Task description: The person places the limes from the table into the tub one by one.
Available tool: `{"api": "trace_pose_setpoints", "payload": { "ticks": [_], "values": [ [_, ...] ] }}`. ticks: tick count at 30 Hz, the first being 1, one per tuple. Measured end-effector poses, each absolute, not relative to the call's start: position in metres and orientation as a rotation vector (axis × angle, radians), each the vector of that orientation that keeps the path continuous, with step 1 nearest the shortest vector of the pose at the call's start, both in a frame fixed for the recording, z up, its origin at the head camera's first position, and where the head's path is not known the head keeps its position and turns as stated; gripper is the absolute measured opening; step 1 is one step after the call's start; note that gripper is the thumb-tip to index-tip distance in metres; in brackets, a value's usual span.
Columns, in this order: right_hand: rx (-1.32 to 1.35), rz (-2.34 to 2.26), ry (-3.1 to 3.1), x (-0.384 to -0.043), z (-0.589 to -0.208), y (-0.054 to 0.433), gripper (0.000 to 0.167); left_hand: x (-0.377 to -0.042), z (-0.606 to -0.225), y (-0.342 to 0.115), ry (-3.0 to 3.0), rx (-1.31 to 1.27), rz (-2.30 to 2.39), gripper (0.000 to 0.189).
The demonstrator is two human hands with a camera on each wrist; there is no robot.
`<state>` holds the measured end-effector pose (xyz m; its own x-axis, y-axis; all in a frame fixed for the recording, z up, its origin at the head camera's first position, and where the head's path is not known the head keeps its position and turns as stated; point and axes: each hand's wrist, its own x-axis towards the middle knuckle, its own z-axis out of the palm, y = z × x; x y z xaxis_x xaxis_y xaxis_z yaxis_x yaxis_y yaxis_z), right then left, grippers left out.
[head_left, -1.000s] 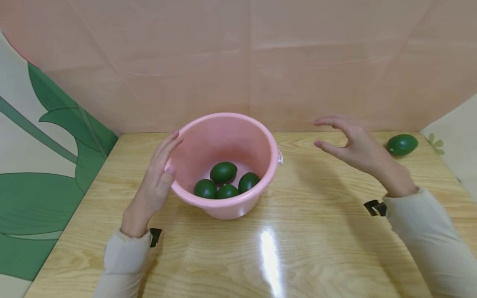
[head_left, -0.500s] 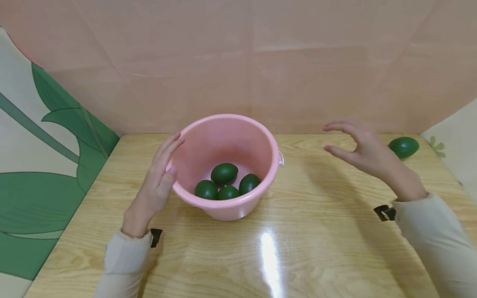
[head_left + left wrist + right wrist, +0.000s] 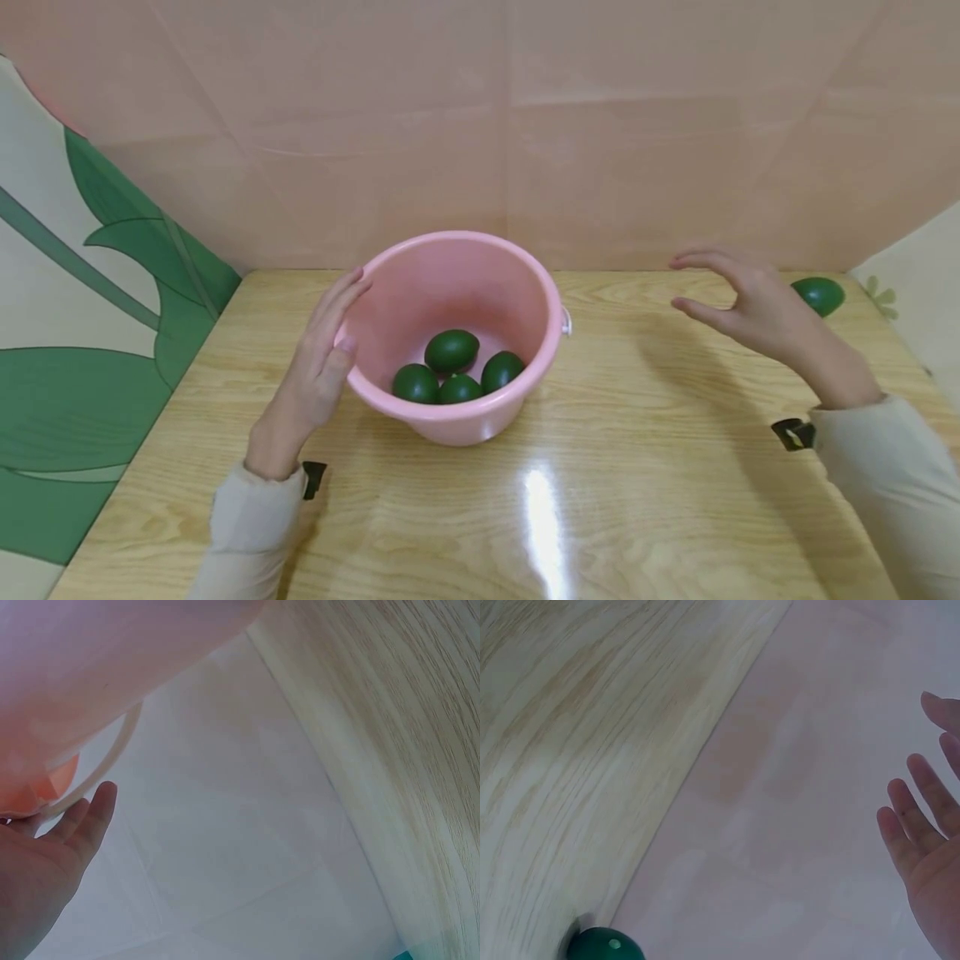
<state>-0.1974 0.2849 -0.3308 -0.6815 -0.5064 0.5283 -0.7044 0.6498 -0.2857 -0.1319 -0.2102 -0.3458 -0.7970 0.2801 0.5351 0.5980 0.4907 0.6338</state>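
A pink bucket (image 3: 450,425) stands on the table, its opening tipped toward me. Several smooth, dark green, egg-shaped fruits (image 3: 452,351) lie at its bottom. My left hand (image 3: 303,375) rests against the bucket's left rim with fingers fairly straight. In the left wrist view, those fingers (image 3: 97,814) lie by the rim and the pale bucket handle (image 3: 112,754). My right hand (image 3: 765,312) hovers above the table on the right, thumb and fingers spread apart, holding nothing. Just beyond it lies one more green fruit (image 3: 820,296), partly covered by the hand; the right wrist view catches it (image 3: 606,945) at the bottom.
The wood-grain table (image 3: 637,500) ends at a pinkish sheet-covered wall (image 3: 510,133) at the back. A wall with painted green leaves (image 3: 67,408) borders the left side, and a pale wall (image 3: 915,292) the right.
My right hand has moved rightward, nearer the lone green fruit, and now covers more of it. The left hand stays at the bucket, which has not moved.
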Motion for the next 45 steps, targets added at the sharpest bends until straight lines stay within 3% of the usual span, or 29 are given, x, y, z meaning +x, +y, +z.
{"api": "trace_pose_setpoints", "payload": {
  "ticks": [21,45],
  "values": [
    [0.681,0.63,-2.666,-0.198,-0.34,0.315,0.05,-0.131,-0.346,-0.209,-2.363,-0.752,-1.206,0.059],
    [0.621,0.583,-2.69,-0.208,-0.347,0.343,0.054,-0.13,-0.346,-0.211,-2.355,-0.75,-1.208,0.058]
  ]
}}
